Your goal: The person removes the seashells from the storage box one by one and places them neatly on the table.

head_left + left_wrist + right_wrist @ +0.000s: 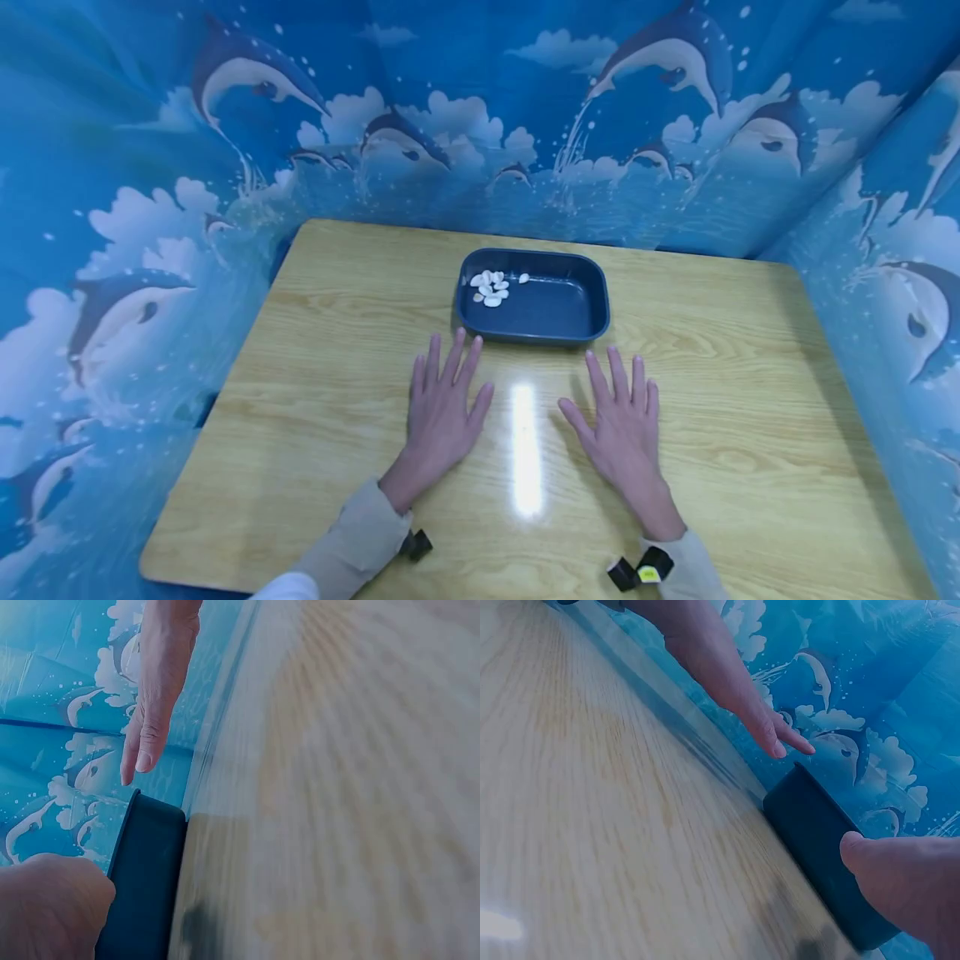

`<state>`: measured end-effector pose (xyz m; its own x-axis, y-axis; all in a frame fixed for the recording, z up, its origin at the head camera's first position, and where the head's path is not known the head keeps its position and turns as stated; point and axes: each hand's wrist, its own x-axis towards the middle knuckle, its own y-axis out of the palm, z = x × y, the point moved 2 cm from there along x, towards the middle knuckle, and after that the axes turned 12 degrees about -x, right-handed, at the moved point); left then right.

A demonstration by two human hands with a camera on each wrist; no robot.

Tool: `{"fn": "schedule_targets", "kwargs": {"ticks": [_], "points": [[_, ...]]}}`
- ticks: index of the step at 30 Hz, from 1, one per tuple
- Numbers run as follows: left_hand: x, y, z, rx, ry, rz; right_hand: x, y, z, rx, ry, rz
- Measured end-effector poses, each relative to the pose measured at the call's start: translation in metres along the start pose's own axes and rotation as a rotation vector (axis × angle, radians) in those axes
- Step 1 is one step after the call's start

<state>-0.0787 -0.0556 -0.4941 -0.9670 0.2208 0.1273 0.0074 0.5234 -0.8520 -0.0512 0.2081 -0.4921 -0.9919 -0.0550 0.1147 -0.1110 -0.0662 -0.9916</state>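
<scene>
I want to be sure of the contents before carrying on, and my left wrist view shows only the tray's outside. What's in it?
Observer: Small, mostly white pieces, bunched toward the left end of the dark blue tray.
Operator: Okay. I get the right hand only from the side; are its fingers together or apart?
Observer: Spread apart, as the head view shows.
</scene>
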Motion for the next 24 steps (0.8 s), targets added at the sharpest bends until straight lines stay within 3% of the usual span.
{"fn": "schedule_targets", "kwargs": {"ticks": [9, 16, 21, 24], "points": [[0.024, -0.011, 0.005, -0.068, 0.031, -0.049, 0.017, -0.001, -0.003, 0.074, -0.032, -0.095], [0.06, -0.023, 0.013, -0.268, 0.057, -0.084, 0.048, -0.007, -0.009, 0.176, -0.099, -0.233], [0.084, -0.021, 0.027, -0.351, 0.041, -0.043, 0.075, -0.015, -0.008, 0.209, -0.181, -0.349], [0.093, -0.016, 0.035, -0.386, 0.016, -0.015, 0.096, -0.019, -0.004, 0.203, -0.227, -0.363]]}}
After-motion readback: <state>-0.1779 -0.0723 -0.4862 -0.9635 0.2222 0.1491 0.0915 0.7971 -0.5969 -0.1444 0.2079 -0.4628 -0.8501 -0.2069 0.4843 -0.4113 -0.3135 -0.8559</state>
